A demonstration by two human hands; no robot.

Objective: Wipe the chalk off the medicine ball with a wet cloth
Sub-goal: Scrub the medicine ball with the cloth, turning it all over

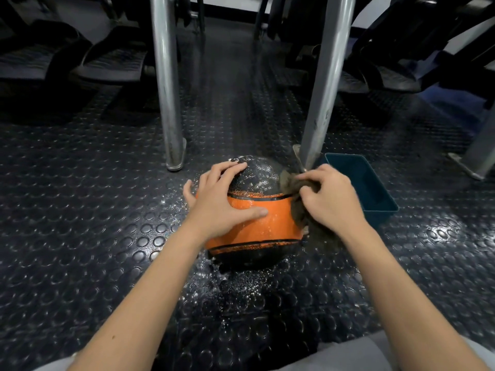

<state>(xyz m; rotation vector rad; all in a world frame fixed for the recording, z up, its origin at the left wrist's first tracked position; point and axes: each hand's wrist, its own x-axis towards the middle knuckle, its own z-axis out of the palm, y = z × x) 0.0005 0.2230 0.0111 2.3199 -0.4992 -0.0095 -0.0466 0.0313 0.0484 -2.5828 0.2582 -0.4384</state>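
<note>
Resting on the studded rubber floor [80, 210] between two metal posts [167, 84], the medicine ball [257, 210] sits under your hands. Your left hand [222, 202] lies spread flat over its left side, fingers straight. Your right hand [330, 199] grips a bunched brown cloth [294, 194] against its right side. White specks dot the ball's dark top. A teal tub [375, 188] stands just beside it.
</note>
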